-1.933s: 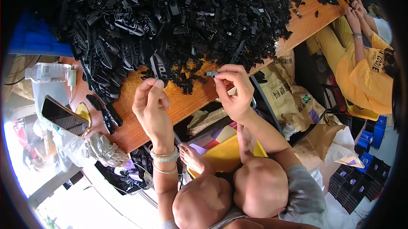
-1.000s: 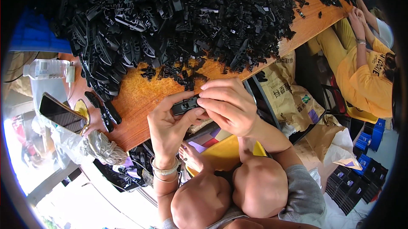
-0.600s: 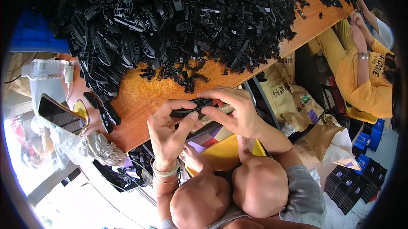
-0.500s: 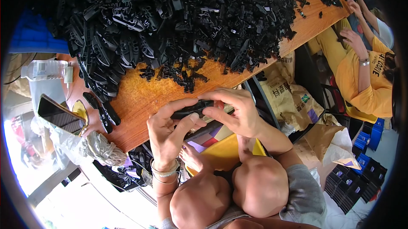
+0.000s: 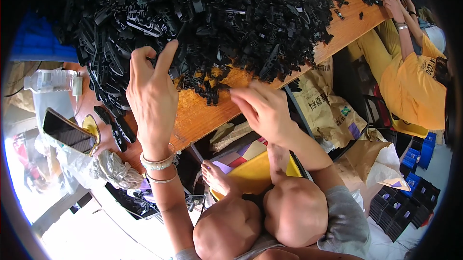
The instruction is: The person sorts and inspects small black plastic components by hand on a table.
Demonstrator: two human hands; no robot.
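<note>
Black plastic clip-like pieces [image 5: 207, 23] are lying in a heap on the orange-brown wooden table [image 5: 193, 120], with the bare left hand [image 5: 153, 98] hanging over the heap's left part, thumb and forefinger spread apart, while the bare right hand [image 5: 270, 110] is hovering near the front pieces, its fingertips bunched close. Below, a yellow plastic tub [image 5: 258, 175] is showing between the feet [image 5: 218, 179], and a brown paper sack [image 5: 320, 103] is sitting to the right, its contents hidden. Whether the right fingers are gripping anything is unclear, and dark is hiding the heap's far edge.
</note>
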